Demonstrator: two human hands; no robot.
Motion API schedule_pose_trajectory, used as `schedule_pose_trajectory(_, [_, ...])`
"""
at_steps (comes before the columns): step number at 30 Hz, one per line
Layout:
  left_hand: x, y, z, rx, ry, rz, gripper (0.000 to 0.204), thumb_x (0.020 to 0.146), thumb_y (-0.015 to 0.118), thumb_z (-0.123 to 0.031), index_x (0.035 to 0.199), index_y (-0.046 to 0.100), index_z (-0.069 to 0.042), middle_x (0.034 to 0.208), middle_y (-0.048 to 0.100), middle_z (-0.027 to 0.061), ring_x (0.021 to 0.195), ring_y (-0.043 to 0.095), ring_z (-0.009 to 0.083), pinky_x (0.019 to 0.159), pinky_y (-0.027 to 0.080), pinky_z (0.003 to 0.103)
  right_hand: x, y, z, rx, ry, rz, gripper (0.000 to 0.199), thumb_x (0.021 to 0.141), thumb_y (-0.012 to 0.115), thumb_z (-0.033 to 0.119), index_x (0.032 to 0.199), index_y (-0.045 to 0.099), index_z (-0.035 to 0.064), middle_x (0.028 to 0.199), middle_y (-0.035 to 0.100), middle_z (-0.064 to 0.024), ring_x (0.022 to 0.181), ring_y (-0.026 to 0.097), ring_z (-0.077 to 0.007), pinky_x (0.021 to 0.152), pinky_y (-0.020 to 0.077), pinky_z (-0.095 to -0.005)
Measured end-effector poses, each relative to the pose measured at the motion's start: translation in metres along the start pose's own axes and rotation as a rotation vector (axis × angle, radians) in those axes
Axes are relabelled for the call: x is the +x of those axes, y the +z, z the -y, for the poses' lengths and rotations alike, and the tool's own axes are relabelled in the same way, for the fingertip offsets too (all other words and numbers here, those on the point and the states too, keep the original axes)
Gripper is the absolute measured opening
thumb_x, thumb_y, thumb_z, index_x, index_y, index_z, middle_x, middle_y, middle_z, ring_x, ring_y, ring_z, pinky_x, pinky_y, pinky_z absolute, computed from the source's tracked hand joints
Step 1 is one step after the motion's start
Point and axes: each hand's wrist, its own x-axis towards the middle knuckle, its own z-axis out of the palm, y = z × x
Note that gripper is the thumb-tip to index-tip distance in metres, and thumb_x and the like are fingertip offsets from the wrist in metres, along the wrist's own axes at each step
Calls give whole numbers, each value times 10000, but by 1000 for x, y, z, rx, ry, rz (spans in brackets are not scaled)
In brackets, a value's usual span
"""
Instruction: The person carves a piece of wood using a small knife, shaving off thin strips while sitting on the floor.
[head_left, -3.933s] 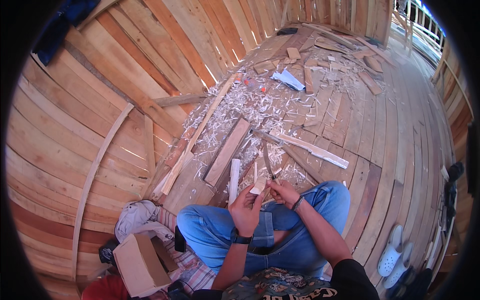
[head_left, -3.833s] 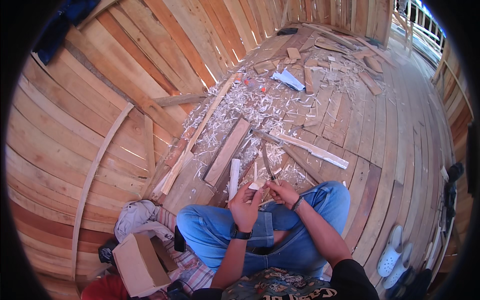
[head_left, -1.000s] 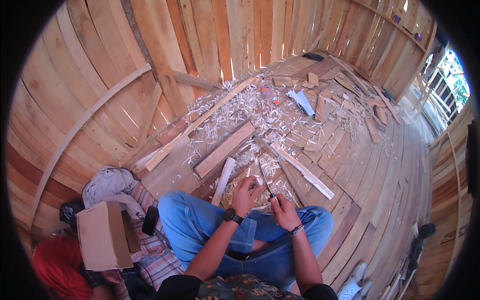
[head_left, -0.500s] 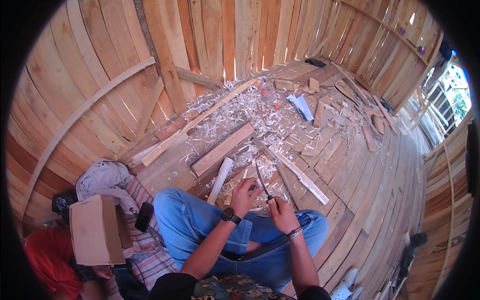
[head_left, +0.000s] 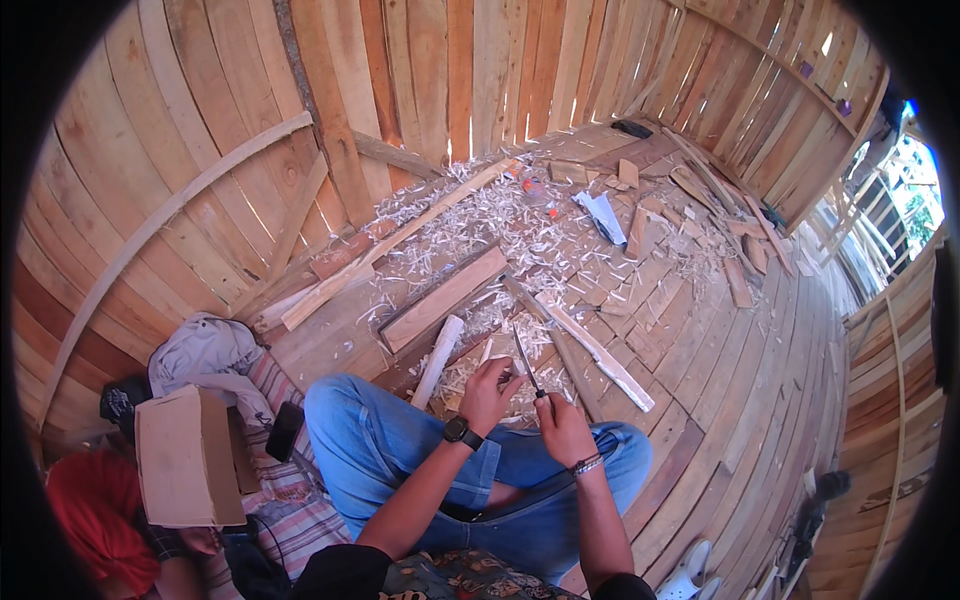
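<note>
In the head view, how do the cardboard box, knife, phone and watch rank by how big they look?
1. Cardboard box
2. Unsure: knife and phone; the knife looks longer, the phone broader
3. Watch, smallest

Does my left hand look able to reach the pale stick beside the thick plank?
Probably yes: the pale stick lies close to the left hand, and nothing visible covers it. That hand seems occupied with a small wood piece.

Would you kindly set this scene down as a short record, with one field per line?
Left hand: pinches a small pale wood piece
Right hand: grips a knife, pointing it ahead
Ahead: scattered pale shavings and a thick wood beam
At left: cardboard box, dark phone, striped cloth
Lower right: white clogs
</note>
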Motion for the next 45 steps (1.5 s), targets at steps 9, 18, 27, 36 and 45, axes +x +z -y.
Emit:
schedule_pose_trajectory(9, [2,-1,-3,-23,-48,36,279,784,763,-136,964,615,17,884,658,167,789,693,281,668,547,359,1,-1,-2,-159,-109,-53,297,954,498,248,878,552,-33,683,594,-295,679,585,-496,651,461,-571])
schedule_pose_trajectory(18, [-2,1,1,-50,-22,65,256,797,745,-138,958,603,1,892,640,163,787,678,293,656,561,359,2,-6,0,-167,-154,-26,303,964,484,242,856,549,-33,669,594,-293,666,591,-489,637,464,-570])
schedule_pose_trajectory(27, [-3,4,6,-60,-9,37,261,789,752,-144,952,604,-4,882,634,156,782,671,293,648,553,367,5,-5,3,-161,-126,-41,316,965,478,245,846,552,-39,666,591,-301,668,594,-487,636,463,-575])
schedule_pose_trajectory(36, [-2,5,4,-47,-23,49,252,794,753,-121,943,600,13,880,647,158,806,696,280,658,562,350,7,-8,0,-187,-131,-22,328,962,483,250,835,545,-47,658,591,-296,663,599,-476,627,473,-559])
schedule_pose_trajectory(45, [-1,3,2,-7,-36,44,257,798,747,-163,934,592,-10,880,632,152,785,672,295,656,540,379,4,-10,-2,-160,-100,-30,326,962,484,252,845,553,-44,687,588,-309,692,595,-485,637,460,-566])
